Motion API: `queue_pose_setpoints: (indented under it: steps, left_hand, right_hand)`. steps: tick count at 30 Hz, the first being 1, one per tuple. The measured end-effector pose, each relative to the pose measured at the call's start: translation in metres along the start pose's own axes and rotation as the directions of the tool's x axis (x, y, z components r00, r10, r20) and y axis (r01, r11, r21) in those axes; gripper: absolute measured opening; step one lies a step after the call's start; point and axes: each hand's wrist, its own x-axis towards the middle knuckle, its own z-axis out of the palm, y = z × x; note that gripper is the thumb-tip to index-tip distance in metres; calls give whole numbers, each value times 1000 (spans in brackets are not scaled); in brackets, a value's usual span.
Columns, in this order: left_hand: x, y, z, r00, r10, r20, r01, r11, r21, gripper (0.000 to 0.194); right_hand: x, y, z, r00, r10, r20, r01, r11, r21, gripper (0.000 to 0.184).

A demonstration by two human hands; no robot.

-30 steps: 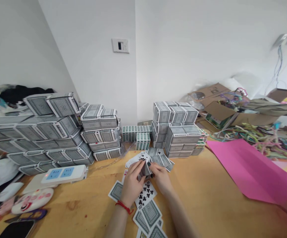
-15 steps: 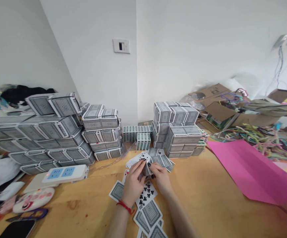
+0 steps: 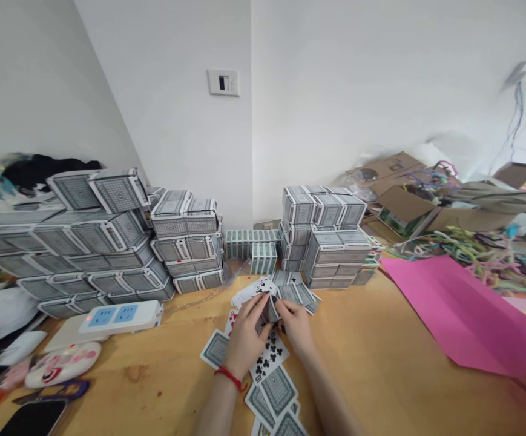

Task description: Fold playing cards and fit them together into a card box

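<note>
Two-handed hold: playing card (image 3: 270,313)

Nearest the person, face-down cards (image 3: 278,389) overlap on the tabletop (image 3: 154,381). Just beyond lies a ten of clubs (image 3: 270,356), face up. Next come the left hand (image 3: 247,338) and right hand (image 3: 296,326): each grip is clamped on the playing card, located between them. Farther back, I see stacked card blocks (image 3: 335,257) standing before the white wall (image 3: 335,91).

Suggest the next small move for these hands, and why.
I'd probably brace the grey-backed card with the left hand and gently press its edge with the right hand. Both hands have their fingers on it, so one can steady while the other presses. Gently, because fingers hide much of it and loose cards lie close around.
</note>
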Motion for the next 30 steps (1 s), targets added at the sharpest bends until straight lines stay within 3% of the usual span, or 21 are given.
queue_pose_setpoints:
  steps: [4,13,19,27,30]
  left_hand:
    - [1,-1,2,1000,-21,-10,20,1000,-21,59]
    - [1,-4,2,998,-2,-57,4,1000,31,62]
    - [2,-4,3,999,-20,-46,19,1000,-11,65]
    - [2,-1,2,999,-37,-21,35,995,-89,66]
    - [3,-2,3,998,-51,-26,48,993,-108,66]
  right_hand:
    - [2,-2,0,999,-49,1,49,999,6,26]
    - [3,10,2,993,-67,-98,59,995,-81,40]
    - [0,8,2,996,-74,-45,68,990,-120,32]
    - [-5,3,4,983,-159,-88,132,957,-259,29]
    - [-5,-1,3,985,-150,-84,128,967,-222,31]
